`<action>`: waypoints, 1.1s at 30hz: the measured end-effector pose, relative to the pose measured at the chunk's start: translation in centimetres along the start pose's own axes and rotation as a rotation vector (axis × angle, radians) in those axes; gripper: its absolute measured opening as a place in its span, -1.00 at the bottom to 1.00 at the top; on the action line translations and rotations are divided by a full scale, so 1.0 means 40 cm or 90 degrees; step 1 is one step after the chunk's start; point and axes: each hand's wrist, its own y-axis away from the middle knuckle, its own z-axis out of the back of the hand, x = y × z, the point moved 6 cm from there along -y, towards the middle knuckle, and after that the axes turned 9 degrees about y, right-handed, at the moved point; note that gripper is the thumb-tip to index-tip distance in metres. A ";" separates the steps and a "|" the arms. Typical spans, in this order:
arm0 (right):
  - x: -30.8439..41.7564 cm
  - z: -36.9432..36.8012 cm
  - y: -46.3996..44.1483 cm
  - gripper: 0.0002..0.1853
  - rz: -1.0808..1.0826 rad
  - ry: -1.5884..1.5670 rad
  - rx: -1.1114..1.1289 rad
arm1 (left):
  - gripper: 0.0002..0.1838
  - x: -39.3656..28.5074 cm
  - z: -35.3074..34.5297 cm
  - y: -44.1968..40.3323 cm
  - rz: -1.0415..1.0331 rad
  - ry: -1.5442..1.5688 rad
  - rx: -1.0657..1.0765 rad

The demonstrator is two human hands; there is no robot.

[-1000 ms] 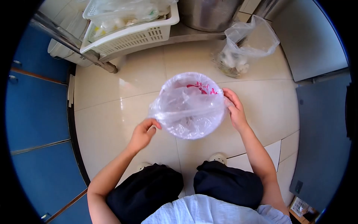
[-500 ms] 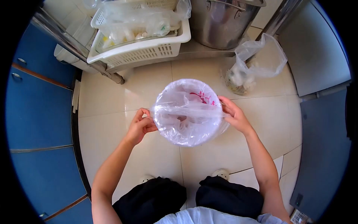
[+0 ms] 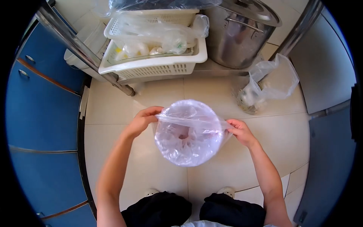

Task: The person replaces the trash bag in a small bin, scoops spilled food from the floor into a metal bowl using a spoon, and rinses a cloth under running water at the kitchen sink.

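A round bin (image 3: 189, 164) stands on the tiled floor in front of me, lined with a thin translucent plastic bag (image 3: 170, 142). One edge of the bag stretches as a taut band across the bin's mouth. At the left end of that band, my left hand (image 3: 145, 119) is closed on the plastic near the rim. My right hand (image 3: 240, 131) pinches the other end, just outside the rim on the right. Through the opening, a small dark reddish spot shows deep in the middle; I cannot make out what it is.
A steel rack (image 3: 124, 77) stands ahead, bearing white plastic baskets (image 3: 162, 70) with bagged items and a large steel pot (image 3: 238, 41). A clear bag (image 3: 280, 81) with pale contents sits on the floor at right. Blue cabinets (image 3: 45, 113) line the left side.
The view has tilted up, so the bin sits lower in it. My left hand has shifted up to the far-left rim. Pink print inside the bag is out of sight now.
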 end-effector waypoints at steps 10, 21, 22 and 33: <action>-0.067 0.014 -0.085 -0.81 -0.109 0.114 -0.121 | -0.78 0.156 -0.046 -0.049 0.217 0.032 0.032; -0.121 -0.018 -0.071 -0.65 -0.181 0.336 -0.065 | -0.57 0.261 -0.039 -0.022 0.227 -0.088 -0.019; -0.115 -0.027 -0.048 -0.63 -0.147 0.242 -0.091 | -0.53 0.273 -0.038 0.000 0.237 -0.028 -0.042; -0.146 -0.075 0.109 -0.76 -0.217 0.033 -0.058 | -0.63 0.336 -0.153 0.212 0.348 0.239 0.044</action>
